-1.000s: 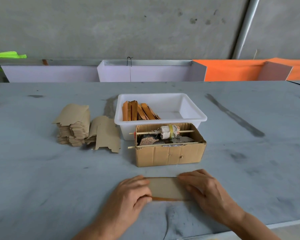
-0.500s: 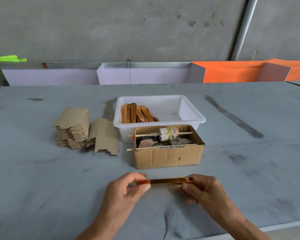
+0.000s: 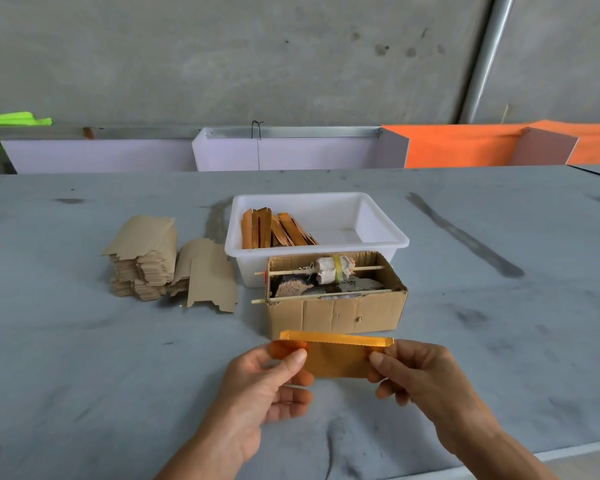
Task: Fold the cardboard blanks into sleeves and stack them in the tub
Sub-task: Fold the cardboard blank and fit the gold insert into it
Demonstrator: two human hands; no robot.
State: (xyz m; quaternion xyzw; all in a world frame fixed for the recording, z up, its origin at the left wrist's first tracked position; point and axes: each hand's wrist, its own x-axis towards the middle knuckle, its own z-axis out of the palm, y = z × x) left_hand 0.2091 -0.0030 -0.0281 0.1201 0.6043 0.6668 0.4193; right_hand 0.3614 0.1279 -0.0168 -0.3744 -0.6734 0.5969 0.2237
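Hands pinched on each end, my left hand [image 3: 257, 386] and right hand [image 3: 426, 379] hold a folded orange cardboard sleeve [image 3: 336, 356] above the table, near the brown box; next, likely, stacking it in the far white plastic tub [image 3: 381, 220].

A plain workshop for hand assembly.
Bare concrete wall [image 3: 222, 57], long grey worktable [image 3: 84, 358], stacked cardboard blanks [image 3: 142, 258], white tub [image 3: 381, 233] of finished pieces.
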